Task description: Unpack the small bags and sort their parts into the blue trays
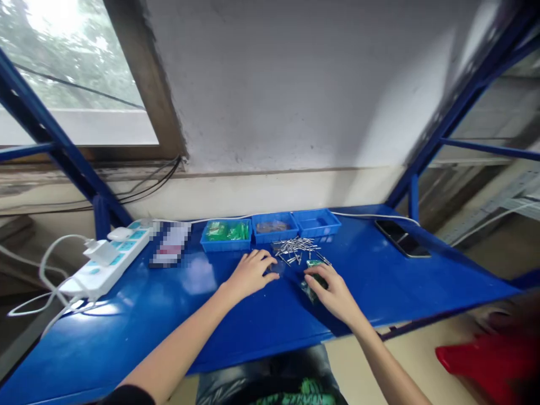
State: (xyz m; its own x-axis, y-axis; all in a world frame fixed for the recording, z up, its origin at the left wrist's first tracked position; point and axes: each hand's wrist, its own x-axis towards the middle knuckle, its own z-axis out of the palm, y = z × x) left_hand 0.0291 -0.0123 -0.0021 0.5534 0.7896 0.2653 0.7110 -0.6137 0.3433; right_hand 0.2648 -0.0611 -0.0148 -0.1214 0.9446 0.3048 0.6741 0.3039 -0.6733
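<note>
My right hand (331,288) has its thumb and fingers around a small green plastic packet (311,291), which lies on or just above the blue table. My left hand (252,272) hovers low over the table to the left, thumb apart from the curled fingers. Something small and see-through seems to lie by its fingertips, too blurred to name. Between and beyond the hands is a loose pile of thin silvery metal pins or rivets (297,247). Behind the pile, a blue bin (274,236) contains brownish pieces.
A left bin (226,245) contains green packets; a right blue bin (316,229) shows its bare floor. A dark phone (403,239) lies at right. At left are a blurred-out flat object (171,244) and a white power strip (113,270) with cables. Blue posts flank the table (169,320).
</note>
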